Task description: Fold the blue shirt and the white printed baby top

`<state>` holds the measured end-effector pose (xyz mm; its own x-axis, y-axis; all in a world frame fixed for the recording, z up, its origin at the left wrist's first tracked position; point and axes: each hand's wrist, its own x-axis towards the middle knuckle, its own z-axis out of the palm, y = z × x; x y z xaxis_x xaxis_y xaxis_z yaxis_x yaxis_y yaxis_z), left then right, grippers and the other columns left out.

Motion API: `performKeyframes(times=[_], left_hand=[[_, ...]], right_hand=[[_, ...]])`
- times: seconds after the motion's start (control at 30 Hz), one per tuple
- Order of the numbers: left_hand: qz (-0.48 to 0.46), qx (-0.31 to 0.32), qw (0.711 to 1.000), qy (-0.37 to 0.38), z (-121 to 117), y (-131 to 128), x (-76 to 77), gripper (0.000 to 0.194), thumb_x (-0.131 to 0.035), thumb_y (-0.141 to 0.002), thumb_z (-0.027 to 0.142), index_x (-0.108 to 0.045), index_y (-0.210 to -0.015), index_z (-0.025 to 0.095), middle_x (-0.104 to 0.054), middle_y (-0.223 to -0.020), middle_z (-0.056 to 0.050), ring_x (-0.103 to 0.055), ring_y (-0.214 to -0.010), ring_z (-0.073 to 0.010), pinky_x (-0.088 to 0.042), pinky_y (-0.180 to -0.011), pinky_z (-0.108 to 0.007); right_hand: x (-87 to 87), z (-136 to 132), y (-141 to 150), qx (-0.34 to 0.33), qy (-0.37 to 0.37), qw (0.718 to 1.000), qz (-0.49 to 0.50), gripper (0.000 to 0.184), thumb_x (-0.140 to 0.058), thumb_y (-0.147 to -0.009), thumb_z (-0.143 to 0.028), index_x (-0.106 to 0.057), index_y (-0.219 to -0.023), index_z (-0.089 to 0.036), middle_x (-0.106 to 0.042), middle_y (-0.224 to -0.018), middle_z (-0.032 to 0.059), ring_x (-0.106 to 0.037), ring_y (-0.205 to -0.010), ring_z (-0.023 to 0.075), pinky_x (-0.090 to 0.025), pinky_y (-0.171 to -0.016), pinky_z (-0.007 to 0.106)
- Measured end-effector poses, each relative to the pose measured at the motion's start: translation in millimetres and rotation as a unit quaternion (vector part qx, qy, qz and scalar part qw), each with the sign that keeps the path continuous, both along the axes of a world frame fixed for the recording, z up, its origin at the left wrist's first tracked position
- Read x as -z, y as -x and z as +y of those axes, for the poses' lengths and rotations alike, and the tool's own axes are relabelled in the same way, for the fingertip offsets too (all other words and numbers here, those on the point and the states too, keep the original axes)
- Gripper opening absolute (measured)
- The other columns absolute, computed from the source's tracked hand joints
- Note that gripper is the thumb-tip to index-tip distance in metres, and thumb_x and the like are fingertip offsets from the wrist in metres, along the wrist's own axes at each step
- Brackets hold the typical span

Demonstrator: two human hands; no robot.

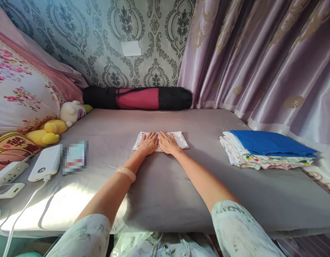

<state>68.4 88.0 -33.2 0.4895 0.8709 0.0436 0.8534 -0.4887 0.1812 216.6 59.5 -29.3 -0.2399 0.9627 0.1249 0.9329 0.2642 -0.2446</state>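
Observation:
A small folded white cloth (181, 138) with a faint coloured print lies flat on the grey sheet (165, 178), near the middle of the view. My left hand (149, 142) rests palm down on its left half, fingers stretched out. Beside it, my right hand (167, 142) presses flat on the cloth too, fingers extended. The two hands nearly touch at the thumbs and cover the cloth's middle. A pale bangle (126, 174) circles my left wrist.
At the right sits a stack of folded cloths (266, 162) topped by a blue one (272, 142). A black and pink rolled bag (138, 98) lies along the wall. On the left are a power bank (45, 162), a power strip (11, 173) and plush toys (44, 134).

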Motion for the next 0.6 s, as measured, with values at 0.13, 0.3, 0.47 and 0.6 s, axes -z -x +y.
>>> performKeyframes(times=[0.13, 0.3, 0.47, 0.6], left_hand=[[0.003, -0.003, 1.000, 0.009, -0.5, -0.8, -4.3, 0.052, -0.021, -0.100, 0.033, -0.035, -0.146, 0.017, -0.034, -0.156, -0.011, -0.025, -0.145, -0.0281, -0.018, -0.116, -0.053], [0.007, -0.016, 1.000, -0.024, 1.3, 2.7, -10.1, 0.047, -0.027, -0.099, 0.033, -0.042, -0.141, 0.018, -0.038, -0.153, -0.012, -0.028, -0.144, -0.0259, -0.023, -0.115, -0.050], [0.013, -0.056, 0.996, -0.068, 1.8, 8.3, -7.6, 0.051, -0.027, -0.099, 0.040, -0.042, -0.141, 0.015, -0.039, -0.152, -0.014, -0.027, -0.144, -0.0279, -0.018, -0.117, -0.053], [0.027, -0.053, 0.997, -0.051, 1.0, 10.2, -2.1, 0.054, -0.022, -0.100, 0.042, -0.042, -0.141, 0.015, -0.041, -0.151, -0.013, -0.030, -0.142, -0.0300, -0.022, -0.115, -0.054]], right_hand=[[-4.3, 0.7, 0.2, 0.001, 0.027, 1.000, 0.004, 0.054, -0.023, -0.098, -0.028, -0.033, -0.150, -0.015, -0.029, -0.157, 0.0103, -0.024, -0.145, 0.0223, -0.015, -0.118, 0.048], [-13.1, -3.6, -4.3, 0.019, 0.040, 0.999, 0.012, 0.057, -0.026, -0.099, -0.034, -0.027, -0.151, -0.011, -0.023, -0.159, 0.0114, -0.018, -0.147, 0.0231, -0.013, -0.118, 0.048], [-14.2, -10.5, -12.3, 0.071, 0.010, 0.997, -0.006, 0.059, -0.025, -0.100, -0.038, -0.031, -0.149, -0.007, -0.024, -0.159, 0.0138, -0.017, -0.147, 0.0251, -0.008, -0.119, 0.050], [-9.6, -12.5, -15.2, 0.088, 0.031, 0.996, -0.012, 0.057, -0.021, -0.100, -0.041, -0.036, -0.147, -0.012, -0.031, -0.157, 0.0127, -0.022, -0.145, 0.0258, -0.013, -0.117, 0.051]])
